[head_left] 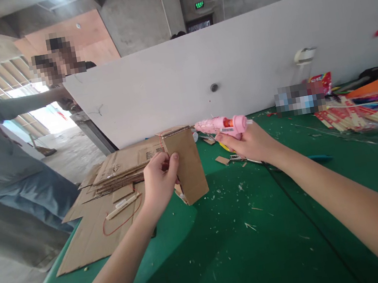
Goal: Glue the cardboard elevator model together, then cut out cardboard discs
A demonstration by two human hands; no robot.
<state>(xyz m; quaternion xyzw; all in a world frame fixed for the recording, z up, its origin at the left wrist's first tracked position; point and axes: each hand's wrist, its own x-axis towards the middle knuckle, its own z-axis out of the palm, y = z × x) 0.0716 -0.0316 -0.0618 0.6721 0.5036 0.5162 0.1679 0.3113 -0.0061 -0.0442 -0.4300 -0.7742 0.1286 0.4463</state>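
Note:
My left hand [160, 175] grips a folded cardboard piece [189, 168] by its left side, thumb on its front face. The piece is held upright above the green table. In my right hand [256, 142] is a pink hot glue gun [220, 125], its nozzle pointing left at the upper right edge of the cardboard. Whether the nozzle touches the cardboard I cannot tell. A dark cord [306, 213] runs from below the right hand down across the table.
Stacked cardboard sheets [120, 165] lie at the left, with a wooden stick [123, 205] on the lowest. A white panel [179, 80] stands behind the green table [236, 249]. Red-and-cream strips [348, 119] lie at the right. A person [6, 157] stands at the left.

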